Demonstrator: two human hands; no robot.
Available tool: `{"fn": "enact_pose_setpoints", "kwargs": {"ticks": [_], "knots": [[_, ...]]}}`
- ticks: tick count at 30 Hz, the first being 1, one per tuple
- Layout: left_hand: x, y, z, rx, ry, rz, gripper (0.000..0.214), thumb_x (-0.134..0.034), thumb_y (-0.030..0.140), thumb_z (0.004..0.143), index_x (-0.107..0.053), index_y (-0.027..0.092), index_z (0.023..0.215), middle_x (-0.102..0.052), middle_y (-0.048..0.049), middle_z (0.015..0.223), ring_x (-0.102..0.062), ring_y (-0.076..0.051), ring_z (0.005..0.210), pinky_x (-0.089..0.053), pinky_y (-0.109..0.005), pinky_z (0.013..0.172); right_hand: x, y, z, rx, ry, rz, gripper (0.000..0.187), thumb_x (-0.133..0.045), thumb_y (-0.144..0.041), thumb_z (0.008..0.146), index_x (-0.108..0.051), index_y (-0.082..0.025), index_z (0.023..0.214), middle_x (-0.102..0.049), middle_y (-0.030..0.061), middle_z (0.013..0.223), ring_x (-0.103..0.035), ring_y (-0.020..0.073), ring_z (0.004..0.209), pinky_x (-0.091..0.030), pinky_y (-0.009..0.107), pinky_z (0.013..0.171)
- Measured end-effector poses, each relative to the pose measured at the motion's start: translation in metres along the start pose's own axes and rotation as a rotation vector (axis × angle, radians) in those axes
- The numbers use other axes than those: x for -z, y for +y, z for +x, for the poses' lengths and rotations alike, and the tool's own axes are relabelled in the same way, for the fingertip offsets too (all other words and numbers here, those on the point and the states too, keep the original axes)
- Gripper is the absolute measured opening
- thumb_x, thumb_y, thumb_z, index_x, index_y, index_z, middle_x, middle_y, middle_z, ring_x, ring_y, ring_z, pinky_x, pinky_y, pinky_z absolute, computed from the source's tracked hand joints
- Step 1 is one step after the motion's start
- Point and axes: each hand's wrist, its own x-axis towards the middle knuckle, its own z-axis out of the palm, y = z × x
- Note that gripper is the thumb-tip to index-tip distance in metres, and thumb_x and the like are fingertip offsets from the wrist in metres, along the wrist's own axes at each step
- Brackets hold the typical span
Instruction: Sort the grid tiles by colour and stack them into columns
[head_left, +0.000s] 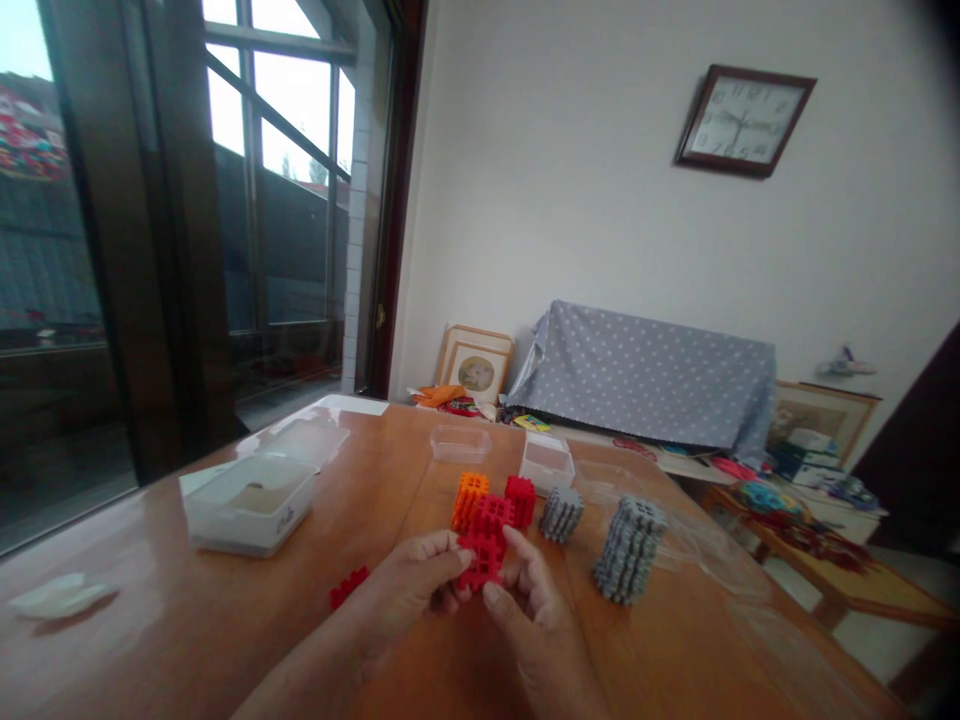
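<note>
Both my hands meet over the wooden table [225,600] and pinch a red waffle-block piece [482,555] between them. My left hand [412,590] grips its left side with thumb and fingers closed. From the right, my right hand [529,610] holds it the same way. Just behind it stand a red block cluster [510,508] and an orange block cube [469,498]. A loose red piece [348,586] lies on the table left of my left hand.
A small grey block cube [561,513] and a taller grey block stack [630,548] stand to the right. White plastic boxes [251,505] [547,462], a clear lid [460,443] and clear plastic wrap [697,540] lie around. A low side table [825,580] is at right.
</note>
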Motion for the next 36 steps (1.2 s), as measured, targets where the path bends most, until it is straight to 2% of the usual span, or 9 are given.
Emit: {"fn": "enact_pose_setpoints", "kwargs": {"ticks": [3,6,12,21,25,28,32,36], "knots": [[-0.001,0.002,-0.002,0.006,0.008,-0.016,0.033,-0.068,0.049,0.083,-0.059,0.017,0.077,-0.061,0.0005,0.069,-0.049,-0.01,0.059,-0.032,-0.024,0.06,0.001,-0.002,-0.001,0.008,-0.06,-0.017,0.066,-0.072,-0.039,0.084,-0.046,-0.025,0.143,-0.067,0.0061,0.112,-0.064,0.0215,0.101,-0.049,0.036,0.09],[0.0,0.001,-0.002,0.009,-0.006,-0.048,0.032,-0.066,0.048,0.084,-0.06,0.017,0.079,-0.062,0.0001,0.07,-0.049,-0.01,0.06,-0.033,-0.024,0.06,0.003,-0.004,-0.002,0.011,-0.069,-0.08,0.065,-0.073,-0.037,0.084,-0.048,-0.025,0.142,-0.066,0.0089,0.121,-0.064,0.023,0.103,-0.049,0.039,0.092],[0.002,-0.006,0.003,0.002,-0.013,-0.072,0.041,-0.056,0.056,0.089,-0.062,0.016,0.083,-0.063,-0.002,0.071,-0.05,-0.011,0.061,-0.034,-0.024,0.059,0.01,-0.001,0.0,0.044,-0.072,-0.194,0.058,-0.072,-0.036,0.084,-0.053,-0.026,0.138,-0.067,0.0089,0.121,-0.064,0.0225,0.099,-0.05,0.037,0.089],[0.001,-0.004,0.002,-0.002,0.005,-0.039,0.052,-0.053,0.066,0.087,-0.066,0.015,0.085,-0.063,-0.0028,0.07,-0.051,-0.013,0.062,-0.035,-0.025,0.059,0.011,-0.001,0.0,0.032,-0.058,-0.218,0.057,-0.075,-0.037,0.082,-0.056,-0.026,0.135,-0.069,0.0074,0.116,-0.064,0.021,0.092,-0.05,0.034,0.083],[0.004,-0.004,0.004,0.008,0.079,-0.022,0.054,-0.055,0.068,0.084,-0.066,0.016,0.092,-0.067,-0.0038,0.073,-0.055,-0.014,0.062,-0.037,-0.027,0.061,0.017,-0.002,0.005,0.055,0.005,-0.22,0.059,-0.076,-0.038,0.081,-0.056,-0.025,0.135,-0.068,0.0088,0.118,-0.064,0.0228,0.096,-0.05,0.036,0.085],[0.006,-0.003,0.006,0.024,0.181,0.005,0.054,-0.059,0.068,0.081,-0.064,0.016,0.092,-0.067,-0.0022,0.069,-0.054,-0.013,0.058,-0.036,-0.027,0.061,0.024,-0.01,0.014,0.061,0.103,-0.224,0.06,-0.075,-0.042,0.08,-0.056,-0.023,0.134,-0.067,0.01,0.12,-0.063,0.0252,0.102,-0.05,0.039,0.089],[0.006,0.0,0.006,-0.006,0.258,0.02,0.053,-0.059,0.068,0.08,-0.063,0.016,0.091,-0.067,-0.0018,0.072,-0.055,-0.013,0.061,-0.037,-0.027,0.063,0.033,-0.024,0.03,0.085,0.235,-0.266,0.062,-0.075,-0.046,0.079,-0.056,-0.023,0.133,-0.065,0.0097,0.126,-0.061,0.0274,0.114,-0.046,0.042,0.099],[0.005,0.003,0.005,0.0,0.275,0.052,0.055,-0.055,0.069,0.082,-0.063,0.016,0.09,-0.069,-0.0041,0.077,-0.057,-0.015,0.065,-0.038,-0.028,0.064,0.037,-0.03,0.046,0.114,0.237,-0.317,0.062,-0.076,-0.046,0.078,-0.059,-0.022,0.132,-0.064,0.0097,0.131,-0.058,0.0291,0.121,-0.042,0.044,0.106]]}}
